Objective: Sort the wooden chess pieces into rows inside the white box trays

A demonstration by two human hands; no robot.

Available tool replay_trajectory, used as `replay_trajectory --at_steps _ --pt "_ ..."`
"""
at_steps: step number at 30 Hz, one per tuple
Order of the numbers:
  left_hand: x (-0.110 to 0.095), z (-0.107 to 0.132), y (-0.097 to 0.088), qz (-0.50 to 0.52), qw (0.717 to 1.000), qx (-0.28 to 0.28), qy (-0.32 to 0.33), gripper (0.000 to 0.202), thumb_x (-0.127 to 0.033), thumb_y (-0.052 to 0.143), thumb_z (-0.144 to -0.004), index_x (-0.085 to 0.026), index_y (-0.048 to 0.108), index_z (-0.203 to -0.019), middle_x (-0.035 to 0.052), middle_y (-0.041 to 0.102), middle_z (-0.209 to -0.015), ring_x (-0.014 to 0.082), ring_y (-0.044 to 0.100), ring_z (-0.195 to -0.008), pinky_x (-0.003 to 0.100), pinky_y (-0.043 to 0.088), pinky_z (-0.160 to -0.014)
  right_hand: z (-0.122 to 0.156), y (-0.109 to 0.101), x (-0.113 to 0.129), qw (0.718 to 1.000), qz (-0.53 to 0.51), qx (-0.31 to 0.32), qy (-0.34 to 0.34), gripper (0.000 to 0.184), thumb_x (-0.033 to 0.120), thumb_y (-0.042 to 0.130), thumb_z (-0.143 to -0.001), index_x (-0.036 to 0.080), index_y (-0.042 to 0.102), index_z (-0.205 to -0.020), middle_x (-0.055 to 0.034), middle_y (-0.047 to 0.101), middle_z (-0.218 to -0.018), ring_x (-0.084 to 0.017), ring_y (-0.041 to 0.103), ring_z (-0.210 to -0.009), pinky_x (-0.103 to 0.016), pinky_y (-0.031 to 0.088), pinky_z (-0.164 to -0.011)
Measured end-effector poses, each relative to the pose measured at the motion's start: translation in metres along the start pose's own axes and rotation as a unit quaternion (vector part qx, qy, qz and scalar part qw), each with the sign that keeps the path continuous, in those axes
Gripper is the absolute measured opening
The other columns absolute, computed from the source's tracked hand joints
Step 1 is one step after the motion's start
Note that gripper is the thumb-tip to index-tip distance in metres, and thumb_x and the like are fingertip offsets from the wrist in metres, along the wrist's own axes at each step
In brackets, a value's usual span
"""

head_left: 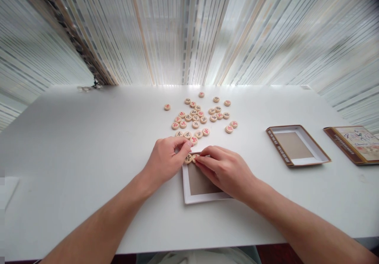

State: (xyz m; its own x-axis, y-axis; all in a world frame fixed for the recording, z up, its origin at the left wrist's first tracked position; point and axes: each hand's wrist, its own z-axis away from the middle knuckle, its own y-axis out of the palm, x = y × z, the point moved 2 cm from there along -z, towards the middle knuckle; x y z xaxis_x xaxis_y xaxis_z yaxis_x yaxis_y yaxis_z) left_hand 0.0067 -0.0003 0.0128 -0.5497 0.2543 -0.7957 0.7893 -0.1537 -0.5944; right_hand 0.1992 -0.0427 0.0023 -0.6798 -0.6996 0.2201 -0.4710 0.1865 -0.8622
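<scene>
Inside the top left corner of a shallow white-rimmed box tray (186,185) lies a round wooden xiangqi piece with a black character (188,159). Right beside it, my right hand (226,169) has its fingertips closed on another xiangqi piece (195,158), partly covered by the fingers. My left hand (168,157) is just beyond the tray's far left corner, thumb and forefinger pinched together at the edge of a red-marked xiangqi piece (194,140). My right hand hides much of the tray's right side.
Several loose xiangqi pieces (196,117) are scattered over the white table (89,145) beyond the tray. To the right are an open brown-edged box part (309,162) and a box with a picture cover (359,143). Striped curtains (166,31) hang along the far edge.
</scene>
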Motion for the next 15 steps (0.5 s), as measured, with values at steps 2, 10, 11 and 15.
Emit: replay_trajectory --at_steps 2,10,11,15 --pt "0.0004 -0.0003 -0.0001 0.0 1.0 -0.002 0.001 0.033 -0.035 0.06 -0.097 -0.022 0.079 -0.074 0.0009 0.078 -0.069 0.0199 0.071 -0.069 0.027 0.053 -0.064 -0.0006 -0.0004 0.0001 1.0 0.002 0.0 0.001 0.03 0.019 0.055 -0.111 0.017 0.077 -0.091 -0.0082 0.077 -0.089 -0.02 0.067 -0.072 -0.033 0.052 -0.064" --pt "-0.0018 -0.0005 -0.0025 0.002 1.0 -0.014 -0.002 0.032 -0.034 0.061 -0.097 -0.021 0.079 -0.074 0.0012 0.08 -0.074 0.0196 0.072 -0.07 0.027 0.053 -0.065 0.0012 -0.0035 -0.0005 1.0 -0.022 -0.011 0.002 0.023 0.02 0.057 -0.109 0.016 0.078 -0.103 -0.0092 0.078 -0.093 -0.02 0.07 -0.074 -0.032 0.053 -0.065" --pt "-0.0021 -0.0008 -0.0033 0.002 1.0 -0.017 -0.003 0.031 -0.034 0.061 -0.097 -0.021 0.079 -0.075 0.0012 0.08 -0.075 0.0197 0.072 -0.071 0.027 0.053 -0.065 0.0017 -0.0044 -0.0007 0.999 -0.029 -0.015 0.003 0.021 0.02 0.058 -0.109 0.016 0.078 -0.104 -0.0093 0.078 -0.093 -0.02 0.07 -0.074 -0.032 0.054 -0.065" --pt "-0.0021 -0.0033 -0.0078 0.004 0.999 -0.039 -0.007 0.032 -0.035 0.06 -0.097 -0.021 0.079 -0.075 0.0012 0.082 -0.078 0.0216 0.075 -0.078 0.028 0.054 -0.07 0.0031 -0.0096 -0.0037 0.998 -0.056 -0.036 0.013 0.019 0.02 0.059 -0.108 0.019 0.078 -0.105 -0.0083 0.078 -0.091 -0.018 0.072 -0.074 -0.029 0.055 -0.067"
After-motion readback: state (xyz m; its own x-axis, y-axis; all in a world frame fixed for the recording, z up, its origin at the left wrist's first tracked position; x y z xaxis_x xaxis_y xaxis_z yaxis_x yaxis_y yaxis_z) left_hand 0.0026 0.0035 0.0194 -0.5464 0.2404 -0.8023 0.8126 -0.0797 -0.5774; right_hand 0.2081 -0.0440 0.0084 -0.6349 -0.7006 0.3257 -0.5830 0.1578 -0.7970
